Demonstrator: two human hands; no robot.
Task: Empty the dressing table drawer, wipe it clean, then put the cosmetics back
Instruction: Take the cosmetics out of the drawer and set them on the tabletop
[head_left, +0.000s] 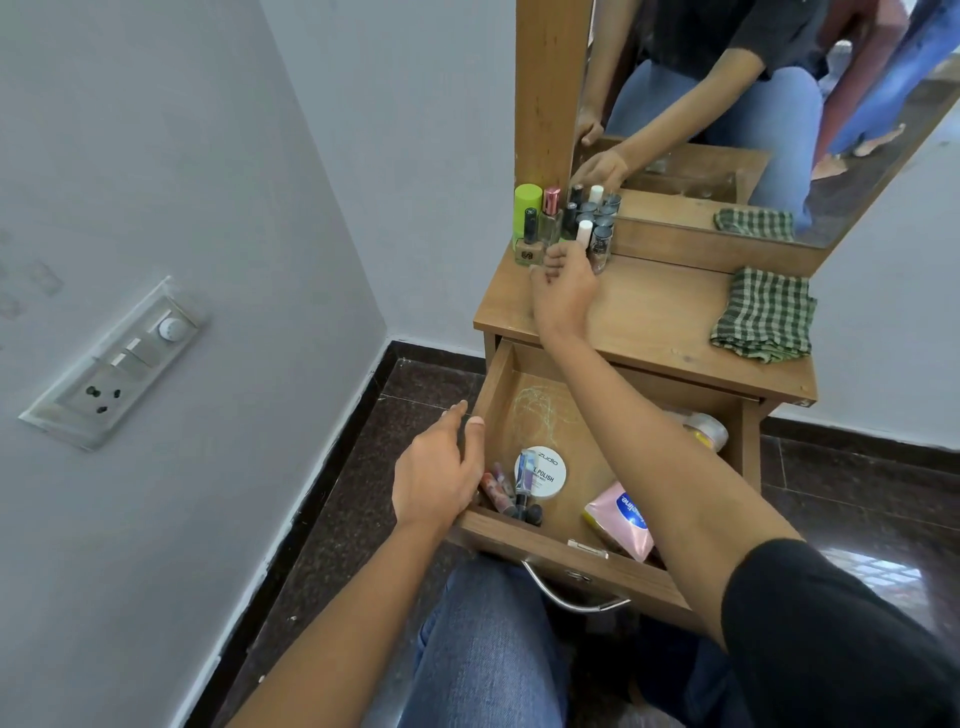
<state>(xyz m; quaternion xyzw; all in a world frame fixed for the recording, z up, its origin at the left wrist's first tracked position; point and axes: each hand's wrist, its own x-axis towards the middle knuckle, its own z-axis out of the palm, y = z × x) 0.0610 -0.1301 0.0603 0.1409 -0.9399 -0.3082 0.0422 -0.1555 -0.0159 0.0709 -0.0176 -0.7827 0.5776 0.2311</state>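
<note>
- 1 head-worn view looks forward and down at the dressing table (665, 312) from its front edge.
- It sits close above the open drawer (545, 415).
- The wide angle reaches the mirror (753, 156) at the table's back edge and the wall (156, 156) at left.

Seen from my remote station: the wooden dressing table top (649, 312) bears clustered cosmetic bottles (566, 223) at its back-left corner (against the mirror (727, 104)) and a folded checked cloth (763, 314) at right.
</note>
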